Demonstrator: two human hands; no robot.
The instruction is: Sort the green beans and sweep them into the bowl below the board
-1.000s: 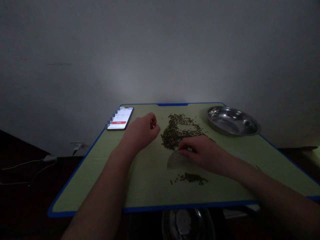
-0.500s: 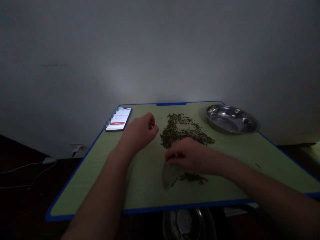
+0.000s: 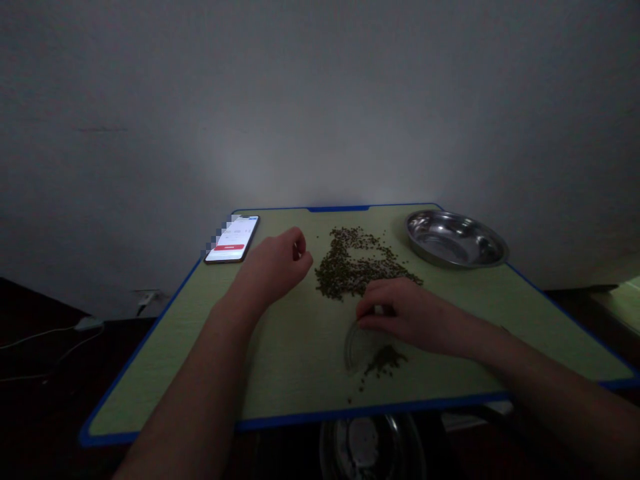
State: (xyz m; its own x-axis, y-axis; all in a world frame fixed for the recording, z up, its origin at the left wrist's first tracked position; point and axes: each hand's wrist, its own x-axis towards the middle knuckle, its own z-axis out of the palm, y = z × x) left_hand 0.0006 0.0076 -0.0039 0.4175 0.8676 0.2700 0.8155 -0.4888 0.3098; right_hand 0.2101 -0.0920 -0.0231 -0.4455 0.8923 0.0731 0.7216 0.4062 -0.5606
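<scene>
Seeds (image 3: 334, 275) on the tabletop (image 3: 290, 373), in a broad spread and a smaller near pile (image 3: 386, 359). Right hand (image 3: 361, 315) pinching a clear protractor (image 3: 351, 350) by that pile; left hand (image 3: 280, 265) curled, contents unclear. Phone (image 3: 234, 237) left, metal bowl (image 3: 453, 250) right.

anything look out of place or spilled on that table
A lone dark grain lies near the front edge of the table, apart from the small pile near the right hand, so it looks stray.

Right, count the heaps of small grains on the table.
2: a large, spread-out heap near the middle, and a smaller heap closer to the person, by the clear curved tool in the right hand. That hand could hide more.
</scene>
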